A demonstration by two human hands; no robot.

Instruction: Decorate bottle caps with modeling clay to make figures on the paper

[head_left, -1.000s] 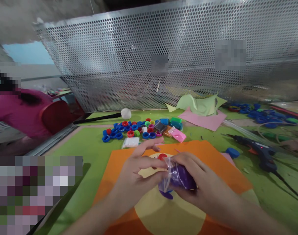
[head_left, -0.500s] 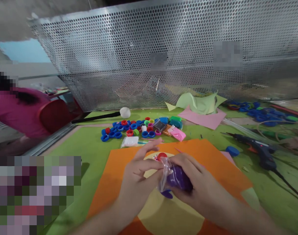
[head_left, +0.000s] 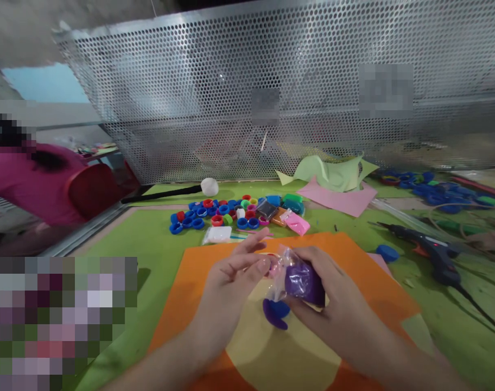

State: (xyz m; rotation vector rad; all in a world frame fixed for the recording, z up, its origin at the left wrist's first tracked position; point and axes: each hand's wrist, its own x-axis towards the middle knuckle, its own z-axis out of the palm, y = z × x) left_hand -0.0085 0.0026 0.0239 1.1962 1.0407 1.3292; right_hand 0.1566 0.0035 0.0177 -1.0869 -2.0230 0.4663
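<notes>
Co-worker: a person's pink sleeve (head_left: 31,182) is showing well left of the left hand, apart from the work.
Caps (head_left: 215,213): lying heaped just beyond the left hand, seemingly kept within reach.
Left hand (head_left: 231,282): thumb and forefinger are narrowing onto the bag's loose clear mouth while the other fingers are fanning clear. This is judged a pinch on the film alone.
Purple piece (head_left: 275,314): resting on the orange sheet (head_left: 182,293), just under both hands' fingertips.
Bag (head_left: 302,282): holding purple clay, being carried between the hands above the sheet.
Right hand (head_left: 329,307): closing around the bag's clay end, apparently steadying the bulk.
Glue gun (head_left: 429,251): lying well right of the right hand.
</notes>
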